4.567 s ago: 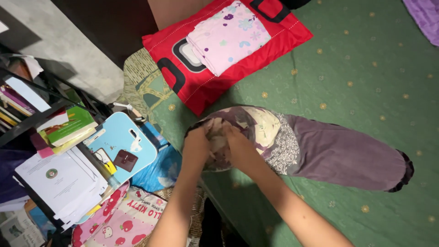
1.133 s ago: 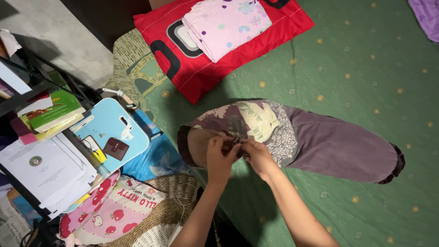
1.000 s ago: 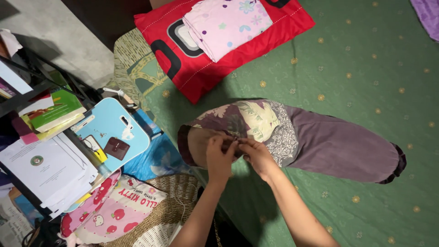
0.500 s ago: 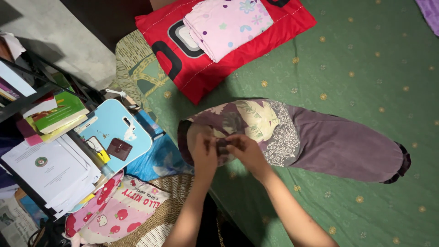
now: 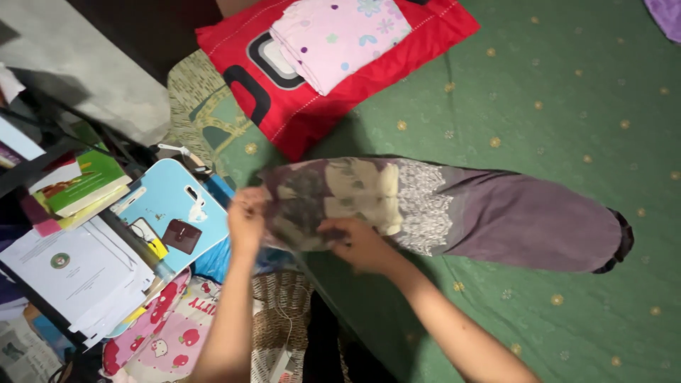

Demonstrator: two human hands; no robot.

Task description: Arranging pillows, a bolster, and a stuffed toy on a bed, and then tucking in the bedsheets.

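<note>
Head view: left hand (image 5: 246, 213) and right hand (image 5: 358, 241) both grip bolster cover (image 5: 440, 209) end, bolster inside.

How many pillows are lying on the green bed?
2. A long purple bolster pillow lies across the middle, its near end held by the left hand and right hand. A red pillow lies at the top edge. Others may be out of view.

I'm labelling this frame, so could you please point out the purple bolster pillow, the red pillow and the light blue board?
Purple bolster pillow (image 5: 525, 220), head view, plain purple middle.
Red pillow (image 5: 305, 110), head view, lower red part.
Light blue board (image 5: 167, 195), head view, upper blue face.
</note>
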